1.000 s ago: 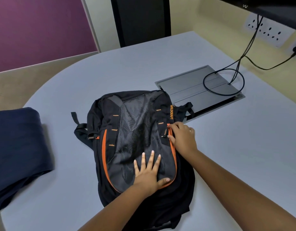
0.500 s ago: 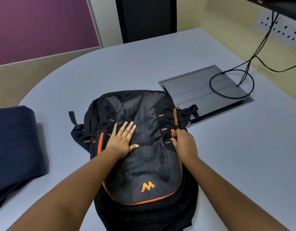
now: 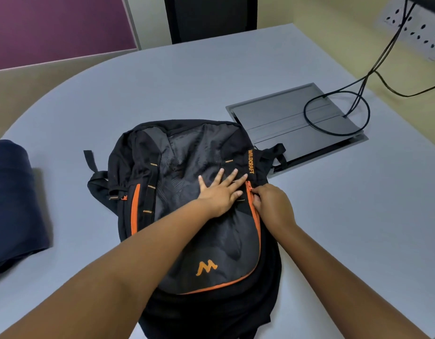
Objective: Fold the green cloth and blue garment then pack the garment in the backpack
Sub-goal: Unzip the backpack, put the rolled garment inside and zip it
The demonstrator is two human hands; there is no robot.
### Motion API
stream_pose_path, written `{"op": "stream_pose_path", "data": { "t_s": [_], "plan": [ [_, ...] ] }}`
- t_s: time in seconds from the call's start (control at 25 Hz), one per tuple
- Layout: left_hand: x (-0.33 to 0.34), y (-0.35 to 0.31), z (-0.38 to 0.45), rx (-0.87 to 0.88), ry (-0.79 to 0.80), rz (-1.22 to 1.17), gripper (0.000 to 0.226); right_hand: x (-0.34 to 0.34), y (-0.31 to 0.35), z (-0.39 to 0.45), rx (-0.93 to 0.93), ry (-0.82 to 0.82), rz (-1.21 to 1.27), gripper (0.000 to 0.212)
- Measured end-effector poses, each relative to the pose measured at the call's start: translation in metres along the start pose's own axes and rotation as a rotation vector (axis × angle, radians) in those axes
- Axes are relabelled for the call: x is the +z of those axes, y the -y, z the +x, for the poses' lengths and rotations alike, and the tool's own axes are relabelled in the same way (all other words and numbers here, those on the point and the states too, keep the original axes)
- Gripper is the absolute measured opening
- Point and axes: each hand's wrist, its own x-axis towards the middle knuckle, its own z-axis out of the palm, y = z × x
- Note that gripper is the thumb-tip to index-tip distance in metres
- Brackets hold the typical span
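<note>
A black and grey backpack (image 3: 187, 167) with orange zips lies flat on the grey table (image 3: 187, 77), front side up. My left hand (image 3: 220, 193) presses flat on its upper front panel, fingers spread. Just to its right, my right hand (image 3: 272, 207) pinches the zip pull at the top of the orange zip (image 3: 257, 231) on the bag's right side. The folded dark blue garment (image 3: 13, 204) lies at the table's left edge, apart from the bag. No green cloth is in view.
A grey hatch panel (image 3: 280, 118) is set in the table behind the bag on the right, with black cables (image 3: 334, 128) looping over it up to wall sockets (image 3: 417, 33). A dark column (image 3: 209, 15) stands past the far table edge.
My left hand slid from the bag's lower front up and across to the right, ending beside my right hand. My right hand stayed at the zip.
</note>
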Motion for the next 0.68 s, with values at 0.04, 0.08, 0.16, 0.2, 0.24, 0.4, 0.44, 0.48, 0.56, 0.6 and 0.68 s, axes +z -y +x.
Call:
{"op": "stream_pose_path", "data": {
  "t_s": [0.04, 0.08, 0.16, 0.2, 0.24, 0.4, 0.44, 0.48, 0.56, 0.6, 0.68],
  "plan": [
    [-0.002, 0.000, 0.005, -0.046, 0.041, -0.063, 0.048, -0.002, -0.001, -0.002, 0.001, 0.015, 0.007, 0.027],
    [-0.002, 0.000, 0.008, -0.074, 0.065, -0.076, 0.047, -0.004, -0.002, -0.007, 0.003, 0.036, 0.012, 0.027],
    [-0.003, -0.002, 0.012, -0.111, 0.106, -0.050, 0.047, -0.008, -0.001, -0.021, 0.018, 0.089, 0.023, 0.029],
    [-0.003, -0.003, 0.011, -0.127, 0.122, -0.036, 0.047, -0.011, 0.000, -0.030, 0.030, 0.113, 0.031, 0.030],
    [-0.005, -0.006, 0.011, -0.141, 0.134, -0.026, 0.047, -0.016, 0.003, -0.038, 0.048, 0.132, 0.045, 0.031],
    [-0.010, -0.009, 0.016, -0.210, 0.161, -0.019, 0.048, -0.037, 0.016, -0.087, 0.201, 0.163, 0.165, 0.029],
    [-0.011, -0.009, 0.019, -0.223, 0.173, -0.022, 0.049, -0.039, 0.018, -0.106, 0.241, 0.186, 0.203, 0.028],
    [-0.012, -0.009, 0.020, -0.228, 0.182, -0.020, 0.050, -0.040, 0.022, -0.126, 0.267, 0.224, 0.238, 0.027],
    [-0.012, -0.006, 0.020, -0.217, 0.191, -0.013, 0.052, -0.038, 0.027, -0.162, 0.300, 0.320, 0.292, 0.026],
    [-0.010, -0.004, 0.018, -0.203, 0.191, -0.020, 0.053, -0.036, 0.027, -0.173, 0.315, 0.352, 0.319, 0.025],
    [-0.007, -0.004, 0.007, -0.185, 0.179, -0.053, 0.055, -0.035, 0.026, -0.176, 0.342, 0.347, 0.388, 0.018]
  ]
}}
